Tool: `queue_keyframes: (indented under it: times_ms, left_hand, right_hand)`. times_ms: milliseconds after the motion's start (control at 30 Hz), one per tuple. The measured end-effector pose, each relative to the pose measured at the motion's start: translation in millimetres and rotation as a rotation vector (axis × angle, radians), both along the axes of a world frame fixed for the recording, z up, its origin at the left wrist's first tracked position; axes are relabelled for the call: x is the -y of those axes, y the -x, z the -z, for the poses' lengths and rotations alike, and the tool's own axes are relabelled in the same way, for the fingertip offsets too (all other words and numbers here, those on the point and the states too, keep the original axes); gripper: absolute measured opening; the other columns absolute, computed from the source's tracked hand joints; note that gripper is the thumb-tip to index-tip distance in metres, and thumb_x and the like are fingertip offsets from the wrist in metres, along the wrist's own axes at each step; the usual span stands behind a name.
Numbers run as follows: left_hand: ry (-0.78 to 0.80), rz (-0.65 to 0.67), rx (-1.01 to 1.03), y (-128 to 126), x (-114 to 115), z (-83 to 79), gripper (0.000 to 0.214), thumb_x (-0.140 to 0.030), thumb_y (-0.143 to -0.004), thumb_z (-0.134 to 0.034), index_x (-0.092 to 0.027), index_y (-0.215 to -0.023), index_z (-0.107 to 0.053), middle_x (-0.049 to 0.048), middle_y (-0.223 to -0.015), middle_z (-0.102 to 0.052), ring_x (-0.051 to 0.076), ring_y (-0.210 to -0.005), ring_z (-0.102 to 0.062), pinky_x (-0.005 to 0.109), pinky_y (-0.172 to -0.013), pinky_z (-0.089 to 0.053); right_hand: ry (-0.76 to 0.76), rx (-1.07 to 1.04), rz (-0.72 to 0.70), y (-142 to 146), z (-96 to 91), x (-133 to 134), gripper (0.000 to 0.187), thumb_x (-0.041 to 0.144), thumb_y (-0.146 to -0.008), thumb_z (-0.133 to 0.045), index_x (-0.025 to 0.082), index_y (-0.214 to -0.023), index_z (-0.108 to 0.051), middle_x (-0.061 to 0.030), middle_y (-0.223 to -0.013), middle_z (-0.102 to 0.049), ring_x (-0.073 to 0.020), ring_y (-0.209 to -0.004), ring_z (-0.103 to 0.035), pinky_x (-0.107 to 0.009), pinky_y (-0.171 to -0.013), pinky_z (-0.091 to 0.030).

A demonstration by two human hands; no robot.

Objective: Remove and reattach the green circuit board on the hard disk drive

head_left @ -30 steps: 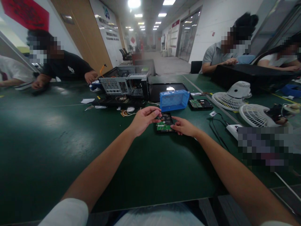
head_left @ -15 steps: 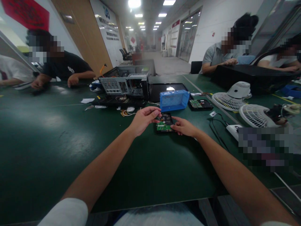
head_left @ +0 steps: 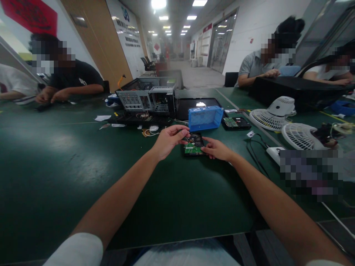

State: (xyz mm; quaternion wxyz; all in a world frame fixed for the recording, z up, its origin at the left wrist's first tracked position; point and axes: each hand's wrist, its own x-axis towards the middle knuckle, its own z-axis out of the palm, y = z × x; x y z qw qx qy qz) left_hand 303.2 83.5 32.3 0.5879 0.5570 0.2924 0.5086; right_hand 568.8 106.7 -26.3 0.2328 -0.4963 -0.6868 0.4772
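Note:
A hard drive (head_left: 193,145) lies circuit-board side up on the green table (head_left: 83,162), its green board facing me. My left hand (head_left: 169,139) hovers at the drive's left edge, fingers curled in a pinch over its top corner; what they pinch is too small to make out. My right hand (head_left: 216,148) rests on the table at the drive's right edge, fingers pressed against its side. Just behind the drive stands a blue plastic box (head_left: 205,117).
An opened computer case (head_left: 148,99) and a black panel (head_left: 194,105) sit behind the box. A second hard drive (head_left: 236,122) lies to the right, then two white fans (head_left: 274,112) (head_left: 301,135) and black cables (head_left: 256,147). Other people sit at the table's left and far right.
My hands and the drive have stayed put. The person at the far left has drawn a hand back from beside the computer case towards their body.

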Motion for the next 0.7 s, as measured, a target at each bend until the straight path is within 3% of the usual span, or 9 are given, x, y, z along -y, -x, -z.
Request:
queue_keyframes:
  times_ms: [700]
  left_hand:
    - [-0.041,-0.025,-0.083,1.5,-0.5,-0.4,0.035,-0.043,-0.084,-0.077,-0.019,-0.110,-0.077,0.0098,-0.109,-0.070,0.022,-0.105,-0.063,0.025,-0.069,-0.055]
  right_hand:
    - [-0.020,-0.013,0.000,-1.2,5.8,-2.7,0.080,0.030,-0.096,-0.068,0.016,-0.163,-0.026,0.0026,-0.070,-0.065,-0.0111,-0.051,-0.057,-0.020,-0.046,-0.046]
